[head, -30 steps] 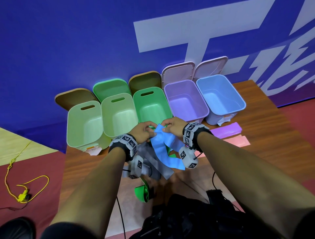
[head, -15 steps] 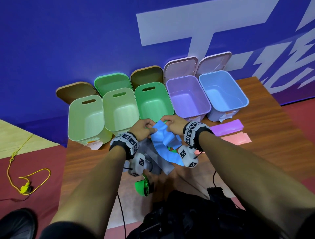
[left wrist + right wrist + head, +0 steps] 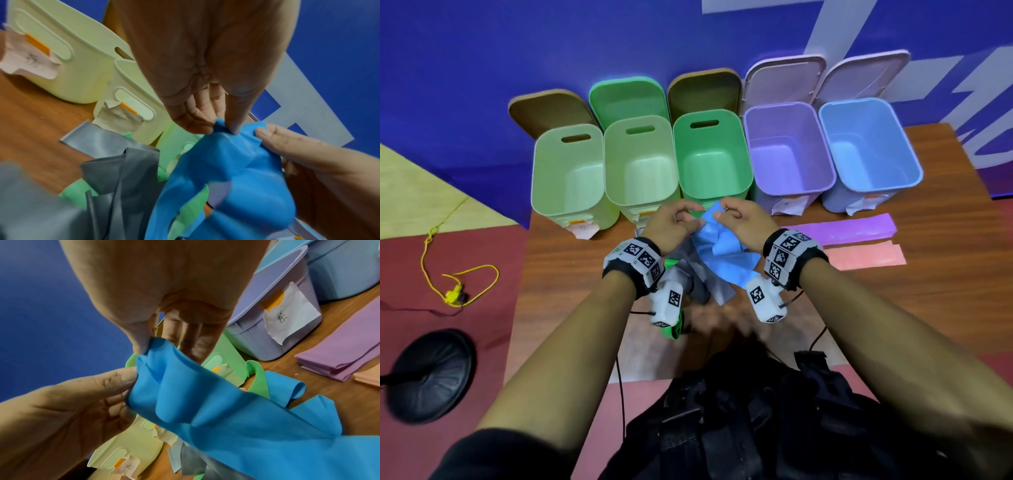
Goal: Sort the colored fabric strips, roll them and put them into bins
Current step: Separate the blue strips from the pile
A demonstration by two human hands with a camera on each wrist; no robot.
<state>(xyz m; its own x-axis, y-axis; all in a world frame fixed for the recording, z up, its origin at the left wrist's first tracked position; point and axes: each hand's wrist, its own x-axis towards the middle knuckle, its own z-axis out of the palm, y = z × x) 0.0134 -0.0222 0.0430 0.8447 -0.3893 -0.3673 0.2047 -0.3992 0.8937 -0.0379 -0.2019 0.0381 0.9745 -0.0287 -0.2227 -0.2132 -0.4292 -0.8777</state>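
Note:
A crumpled blue strip (image 3: 722, 250) hangs between both hands above the table, in front of the green bin (image 3: 714, 161). My left hand (image 3: 674, 222) pinches its top edge with thumb and fingers, as the left wrist view shows on the blue strip (image 3: 226, 170). My right hand (image 3: 743, 222) pinches the same end from the other side, seen with the blue strip (image 3: 205, 402) in the right wrist view. Grey strips (image 3: 123, 170) and a green strip (image 3: 76, 193) lie in a heap beneath. The purple bin (image 3: 789, 150) and blue bin (image 3: 866, 144) stand open at the right.
Two pale green bins (image 3: 571, 174) stand open at the left of the row, lids leaning on the blue wall. A folded purple strip (image 3: 852, 228) and a pink strip (image 3: 866, 255) lie flat at the right. A black stand base (image 3: 431, 373) and yellow cord (image 3: 458, 284) are on the floor.
Both hands have gathered the blue strip closer together at its top end, bunching it. The view has tilted down and nearer to the table.

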